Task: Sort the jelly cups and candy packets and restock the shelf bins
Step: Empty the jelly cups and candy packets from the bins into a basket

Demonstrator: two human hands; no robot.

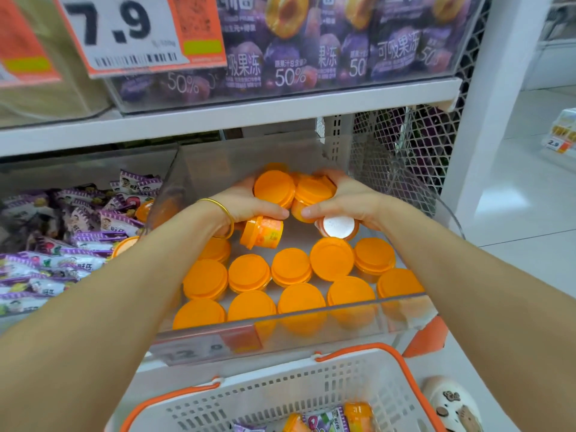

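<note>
Left hand: grip clamped on jelly cups. The fingers curl round an orange lid that faces the camera. A sideways cup sits just under the thumb, touching the palm.
Right hand: grip also clamped, fingers curled round more orange cups. A foil-faced cup shows a silvery round face at the heel of the hand.
Both hands: thumbs nearly meet — the held bunch is raised above the middle of the clear bin.
Clear bin: on the lower shelf. Stocked cups stand lid-up in rows across its front half, touching side by side.
Candy packets: purple and white, heaped in the neighbouring bin to the left. A stray cup lies among them by the dividing wall.
Basket: white with orange handles, below the shelf edge. Basket cups and one packet lie in it at the bottom of the view.
Bangle: gold, on the left wrist.
Upper shelf: purple pouches behind a clear front. A price tag reads 7.9.
Shoe: pale, on the floor just right of the basket.
</note>
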